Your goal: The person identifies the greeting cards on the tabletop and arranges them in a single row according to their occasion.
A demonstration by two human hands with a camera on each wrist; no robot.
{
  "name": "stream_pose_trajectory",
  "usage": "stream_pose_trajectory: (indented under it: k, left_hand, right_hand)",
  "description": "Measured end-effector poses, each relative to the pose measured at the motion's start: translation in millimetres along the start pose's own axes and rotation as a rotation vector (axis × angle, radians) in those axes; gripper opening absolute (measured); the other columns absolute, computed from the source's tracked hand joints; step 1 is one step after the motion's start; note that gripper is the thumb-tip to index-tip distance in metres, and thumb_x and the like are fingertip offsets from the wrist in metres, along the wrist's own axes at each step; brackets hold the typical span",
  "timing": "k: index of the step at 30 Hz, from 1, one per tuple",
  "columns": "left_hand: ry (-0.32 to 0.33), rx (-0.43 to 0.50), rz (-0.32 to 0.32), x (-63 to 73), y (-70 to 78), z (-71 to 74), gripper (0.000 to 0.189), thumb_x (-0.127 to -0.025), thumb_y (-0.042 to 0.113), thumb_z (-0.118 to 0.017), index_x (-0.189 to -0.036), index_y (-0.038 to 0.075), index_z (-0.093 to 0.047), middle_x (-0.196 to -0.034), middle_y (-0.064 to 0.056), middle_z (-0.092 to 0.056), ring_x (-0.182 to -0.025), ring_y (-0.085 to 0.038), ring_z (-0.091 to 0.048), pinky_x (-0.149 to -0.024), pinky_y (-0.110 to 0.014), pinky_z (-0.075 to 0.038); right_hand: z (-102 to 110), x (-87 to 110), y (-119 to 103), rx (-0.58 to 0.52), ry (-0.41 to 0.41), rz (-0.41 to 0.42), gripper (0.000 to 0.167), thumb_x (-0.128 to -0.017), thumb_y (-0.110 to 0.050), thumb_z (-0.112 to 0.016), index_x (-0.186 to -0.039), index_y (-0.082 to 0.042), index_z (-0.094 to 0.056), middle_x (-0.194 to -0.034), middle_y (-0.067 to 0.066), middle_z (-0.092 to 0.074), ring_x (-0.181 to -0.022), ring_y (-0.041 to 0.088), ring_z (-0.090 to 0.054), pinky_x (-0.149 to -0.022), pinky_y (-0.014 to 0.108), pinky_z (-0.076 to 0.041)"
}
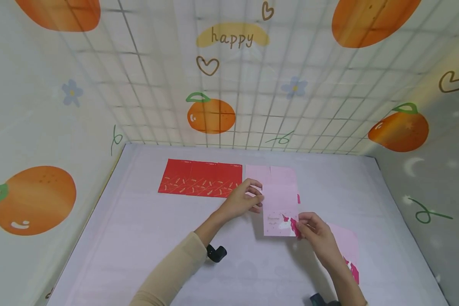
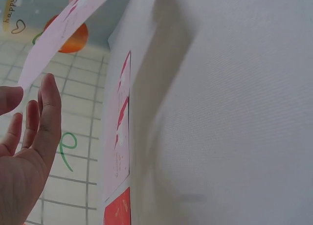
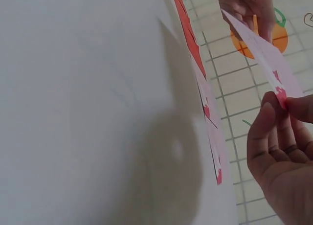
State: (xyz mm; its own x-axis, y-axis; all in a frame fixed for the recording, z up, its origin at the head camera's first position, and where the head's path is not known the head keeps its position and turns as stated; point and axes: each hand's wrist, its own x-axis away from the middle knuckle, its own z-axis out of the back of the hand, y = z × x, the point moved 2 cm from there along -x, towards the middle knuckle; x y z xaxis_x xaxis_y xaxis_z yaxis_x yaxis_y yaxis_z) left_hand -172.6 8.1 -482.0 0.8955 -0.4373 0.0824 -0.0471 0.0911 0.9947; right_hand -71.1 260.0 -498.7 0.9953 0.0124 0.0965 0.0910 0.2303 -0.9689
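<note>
A pink envelope (image 1: 280, 199) with a unicorn print is held up above the table, tilted in both wrist views. My right hand (image 1: 319, 238) pinches its lower right corner between thumb and fingers, as the right wrist view (image 3: 288, 151) shows. My left hand (image 1: 242, 197) is at its left edge; in the left wrist view the thumb (image 2: 10, 99) meets the envelope's end while the other fingers stand apart from it. Behind the held envelope lie pink envelopes (image 1: 257, 171), partly covered. Another pink envelope (image 1: 344, 238) lies beside my right wrist, partly hidden by it.
A row of red envelopes (image 1: 200, 178) with gold markings lies left of the pink ones, near the back of the white table (image 1: 137, 238). A black device (image 1: 216, 253) shows at my left wrist. A grid-and-orange patterned curtain (image 1: 245, 85) stands behind the table.
</note>
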Motion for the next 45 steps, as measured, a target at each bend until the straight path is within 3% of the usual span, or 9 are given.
stream_pose_trajectory:
  k: [6, 11, 22, 36, 45]
  left_hand:
    - [-0.004, 0.004, -0.001, 4.3, -3.1, 0.7, 0.035, -0.094, 0.014, -0.071, -0.125, 0.015, -0.057, -0.106, -0.006, -0.063, -0.093, -0.038, -0.070, -0.069, -0.035, -0.061]
    - [-0.021, -0.006, 0.003, 8.5, -6.5, -0.3, 0.036, -0.094, 0.022, -0.072, -0.125, 0.016, -0.056, -0.107, -0.004, -0.063, -0.095, -0.036, -0.070, -0.069, -0.034, -0.060]
    - [-0.080, 0.033, 0.014, 10.4, -7.8, -4.3, 0.036, -0.096, 0.014, -0.068, -0.128, 0.008, -0.054, -0.106, -0.007, -0.062, -0.099, -0.042, -0.068, -0.069, -0.037, -0.061]
    - [-0.122, 0.020, 0.032, 14.9, -11.0, -11.4, 0.037, -0.096, 0.014, -0.067, -0.130, 0.008, -0.053, -0.105, -0.006, -0.063, -0.099, -0.040, -0.067, -0.069, -0.037, -0.061]
    - [-0.135, 0.013, 0.029, 13.9, -14.8, -13.5, 0.039, -0.096, 0.015, -0.068, -0.130, 0.008, -0.053, -0.104, -0.005, -0.062, -0.098, -0.038, -0.068, -0.069, -0.035, -0.061]
  right_hand:
    - [16, -4.7, -8, 0.008, 0.009, 0.038, 0.030, -0.100, -0.015, -0.063, -0.122, 0.002, -0.055, -0.102, 0.022, -0.060, -0.082, 0.023, -0.064, -0.074, 0.030, -0.058]
    - [33, -14.1, -14, 0.052, 0.044, 0.056, 0.031, -0.102, -0.017, -0.061, -0.124, 0.003, -0.054, -0.101, 0.019, -0.057, -0.081, 0.022, -0.063, -0.075, 0.027, -0.058]
    - [70, -39.3, -14, 0.097, 0.045, 0.058, 0.036, -0.103, -0.021, -0.059, -0.127, 0.005, -0.050, -0.103, 0.016, -0.055, -0.080, 0.017, -0.062, -0.075, 0.023, -0.057]
    - [103, -71.4, 9, 0.068, 0.094, -0.099, 0.043, -0.104, -0.023, -0.056, -0.134, 0.006, -0.045, -0.100, 0.009, -0.054, -0.082, 0.015, -0.056, -0.076, 0.021, -0.056]
    - [112, -85.5, 24, 0.161, 0.077, -0.191, 0.050, -0.105, -0.030, -0.053, -0.140, 0.004, -0.043, -0.108, 0.013, -0.052, -0.089, 0.016, -0.055, -0.078, 0.021, -0.055]
